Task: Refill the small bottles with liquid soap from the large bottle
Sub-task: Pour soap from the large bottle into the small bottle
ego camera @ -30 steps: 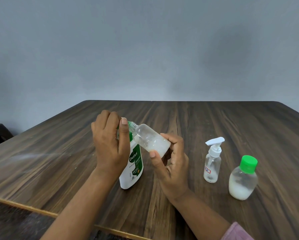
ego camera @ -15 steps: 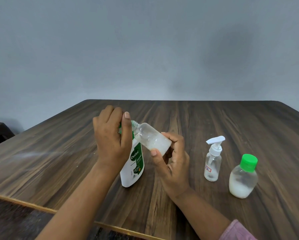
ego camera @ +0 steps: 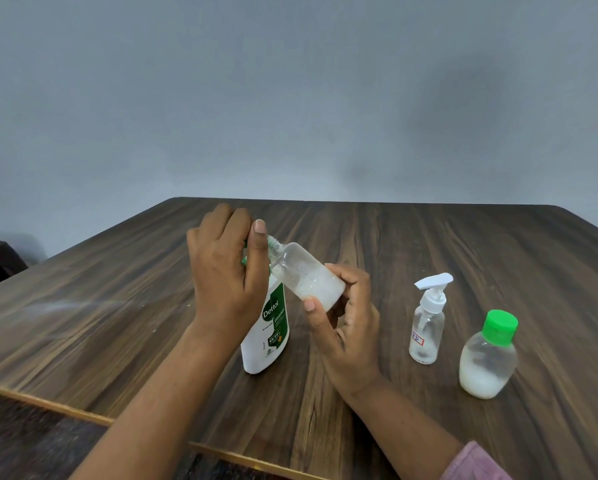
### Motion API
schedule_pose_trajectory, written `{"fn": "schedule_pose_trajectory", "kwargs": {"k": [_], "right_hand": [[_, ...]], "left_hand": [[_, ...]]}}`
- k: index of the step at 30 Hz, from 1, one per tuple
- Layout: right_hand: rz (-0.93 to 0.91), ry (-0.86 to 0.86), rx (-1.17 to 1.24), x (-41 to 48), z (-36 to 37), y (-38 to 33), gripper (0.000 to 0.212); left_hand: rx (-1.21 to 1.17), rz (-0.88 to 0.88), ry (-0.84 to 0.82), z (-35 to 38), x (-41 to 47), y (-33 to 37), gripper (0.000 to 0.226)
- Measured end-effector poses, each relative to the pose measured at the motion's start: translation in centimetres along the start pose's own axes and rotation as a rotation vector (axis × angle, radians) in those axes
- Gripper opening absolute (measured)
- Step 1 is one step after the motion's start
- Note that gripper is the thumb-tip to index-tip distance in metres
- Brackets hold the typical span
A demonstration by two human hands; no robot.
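left hand [ego camera: 226,271] grips one large bottle [ego camera: 268,330], right hand [ego camera: 347,323] holds one of three small bottles [ego camera: 308,275]

White-and-green large bottle [ego camera: 266,336], green cap [ego camera: 500,327], white pump head [ego camera: 433,287], dark wood-grain table [ego camera: 429,244]

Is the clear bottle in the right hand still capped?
No: the clear bottle, tilted in the right hand, shows a bare threaded neck with no cap, pointing at the left hand.

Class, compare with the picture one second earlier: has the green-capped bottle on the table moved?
No. The green-capped bottle keeps its place beside the pump bottle and on the same table grain; only the camera shifted slightly.
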State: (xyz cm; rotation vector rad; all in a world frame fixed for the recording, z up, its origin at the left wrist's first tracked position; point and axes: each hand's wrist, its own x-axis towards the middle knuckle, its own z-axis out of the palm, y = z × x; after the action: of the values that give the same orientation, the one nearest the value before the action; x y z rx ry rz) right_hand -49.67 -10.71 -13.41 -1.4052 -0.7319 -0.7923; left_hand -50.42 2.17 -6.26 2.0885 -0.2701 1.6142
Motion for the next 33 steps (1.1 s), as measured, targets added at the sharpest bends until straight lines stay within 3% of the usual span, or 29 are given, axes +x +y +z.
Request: {"fn": "schedule_pose_trajectory", "kwargs": {"k": [9,33], "right_hand": [[0.018,-0.008,0.008,-0.1,-0.1,0.1,0.038],[0.018,0.01,0.007,0.0,-0.1,0.1,0.04]], "left_hand": [[-0.01,-0.045,0.01,0.0,-1.1,0.1,0.026],[0.043,0.037,-0.022,0.0,1.1,0.3,0.028]]}}
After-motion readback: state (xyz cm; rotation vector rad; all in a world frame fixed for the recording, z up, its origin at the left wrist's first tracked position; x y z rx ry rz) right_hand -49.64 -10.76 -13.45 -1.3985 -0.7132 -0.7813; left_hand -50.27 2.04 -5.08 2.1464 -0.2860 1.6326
